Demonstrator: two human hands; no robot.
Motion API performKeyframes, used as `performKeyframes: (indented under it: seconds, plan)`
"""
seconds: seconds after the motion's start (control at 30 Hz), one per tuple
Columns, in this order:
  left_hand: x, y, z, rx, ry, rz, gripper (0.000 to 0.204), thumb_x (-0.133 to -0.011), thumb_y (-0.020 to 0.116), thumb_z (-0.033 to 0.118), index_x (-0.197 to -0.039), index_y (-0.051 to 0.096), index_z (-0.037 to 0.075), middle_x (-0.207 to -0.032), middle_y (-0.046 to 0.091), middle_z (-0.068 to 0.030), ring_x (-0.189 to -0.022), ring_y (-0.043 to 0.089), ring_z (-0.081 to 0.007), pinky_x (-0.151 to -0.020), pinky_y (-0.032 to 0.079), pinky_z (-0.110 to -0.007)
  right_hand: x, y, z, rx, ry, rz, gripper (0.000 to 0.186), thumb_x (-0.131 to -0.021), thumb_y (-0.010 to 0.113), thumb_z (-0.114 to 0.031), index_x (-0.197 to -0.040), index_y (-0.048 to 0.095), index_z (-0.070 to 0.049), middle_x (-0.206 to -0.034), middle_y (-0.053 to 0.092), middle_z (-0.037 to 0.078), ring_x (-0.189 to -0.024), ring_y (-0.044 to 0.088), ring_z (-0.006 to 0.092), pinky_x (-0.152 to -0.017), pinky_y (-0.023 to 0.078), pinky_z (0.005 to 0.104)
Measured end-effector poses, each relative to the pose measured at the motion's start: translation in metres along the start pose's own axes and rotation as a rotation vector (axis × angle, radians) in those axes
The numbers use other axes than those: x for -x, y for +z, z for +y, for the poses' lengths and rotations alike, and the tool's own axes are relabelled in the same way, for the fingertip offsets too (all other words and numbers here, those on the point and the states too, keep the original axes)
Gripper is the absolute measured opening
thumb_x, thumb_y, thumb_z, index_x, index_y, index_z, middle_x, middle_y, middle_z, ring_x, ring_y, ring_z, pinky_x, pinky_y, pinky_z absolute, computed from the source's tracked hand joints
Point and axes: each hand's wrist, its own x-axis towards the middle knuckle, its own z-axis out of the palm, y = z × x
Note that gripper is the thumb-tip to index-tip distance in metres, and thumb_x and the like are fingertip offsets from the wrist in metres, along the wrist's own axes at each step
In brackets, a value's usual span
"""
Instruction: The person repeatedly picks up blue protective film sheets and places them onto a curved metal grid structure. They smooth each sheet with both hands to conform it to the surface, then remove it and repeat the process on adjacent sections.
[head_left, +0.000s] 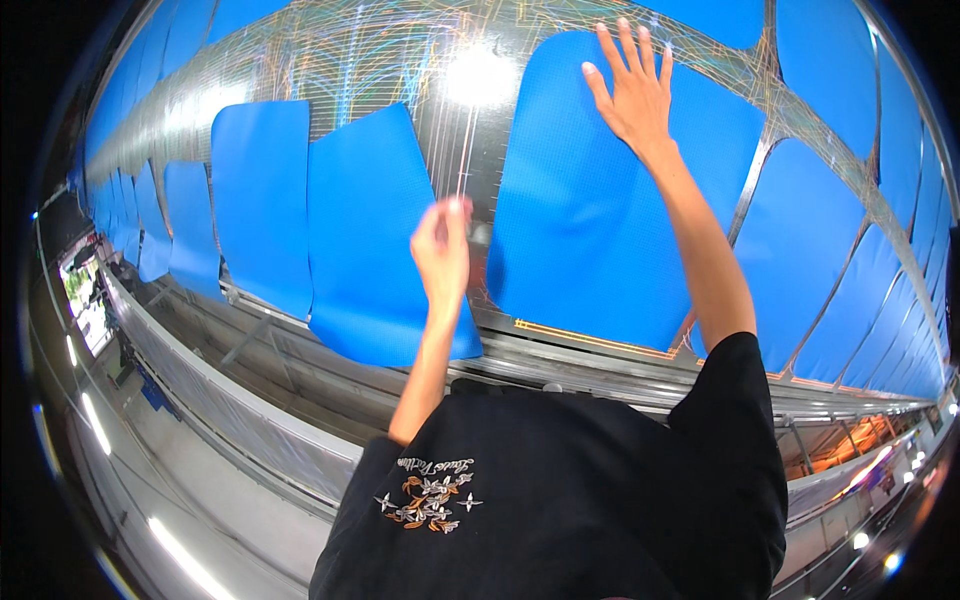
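A blue textured sheet with rounded upper corners (pixel 600 220) lies on the long dark work table (pixel 480 130). My right hand (pixel 638 105) rests on its far edge, fingers spread and palm down. To the left, my left hand (pixel 442 245) is over the gap beside a second blue sheet (pixel 370 210), which hangs past the table's near edge. Its fingers are curled together and partly blurred; whatever they may hold does not show.
More blue sheets (pixel 262 200) line the table to the left, several drooping over the near edge. Others (pixel 800 230) lie flat on the right and far side. Coloured paint lines streak the tabletop. A metal rail (pixel 580 352) runs along my side.
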Motion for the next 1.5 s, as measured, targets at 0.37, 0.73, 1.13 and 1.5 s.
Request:
performKeyframes:
  seconds: [0.37,0.73,1.13,1.5]
  plan:
    - [0.114,0.001,-0.079,-0.301,-0.175,-0.11,0.038,-0.096,0.075,0.031,-0.08,0.065,-0.002,-0.06,0.061,-0.0069,-0.053,0.053,-0.011,-0.051,0.041,-0.033,0.129,-0.047,-0.1,-0.19,-0.175,-0.38,0.069,-0.103,0.052,-0.048,-0.16,0.039,-0.012,-0.168,0.034,0.013,-0.156,0.029,0.0347,-0.126,0.017,0.0576]
    - [0.149,0.019,0.031,0.003,0.152,-0.312,0.027,-0.102,0.065,0.023,-0.088,0.06,0.001,-0.068,0.053,-0.0123,-0.058,0.053,-0.0219,-0.056,0.042,-0.04,0.095,-0.05,0.011,0.079,0.152,-0.165,0.073,-0.106,0.047,-0.05,-0.163,0.031,-0.008,-0.17,0.026,0.019,-0.158,0.017,0.0409,-0.126,0.011,0.0612]
    - [0.137,-0.009,-0.093,-0.061,-0.159,-0.006,0.038,-0.106,0.063,0.03,-0.082,0.056,0.001,-0.064,0.047,0.0004,-0.062,0.041,-0.008,-0.054,0.036,-0.032,0.268,-0.066,-0.194,-0.286,-0.231,-0.606,0.087,-0.096,0.055,-0.051,-0.16,0.031,0.003,-0.168,0.023,0.027,-0.157,0.016,0.0461,-0.127,0.013,0.0586]
    - [0.084,0.109,-0.015,-0.367,0.832,-0.475,0.061,-0.102,0.055,0.043,-0.146,0.051,0.001,-0.152,0.049,-0.0213,-0.145,0.041,-0.0408,-0.123,0.028,-0.052,0.27,-0.09,-0.125,-0.491,-0.057,-0.638,0.069,-0.098,0.059,-0.034,-0.154,0.04,0.002,-0.161,0.038,0.023,-0.152,0.032,0.0392,-0.125,0.022,0.0534]
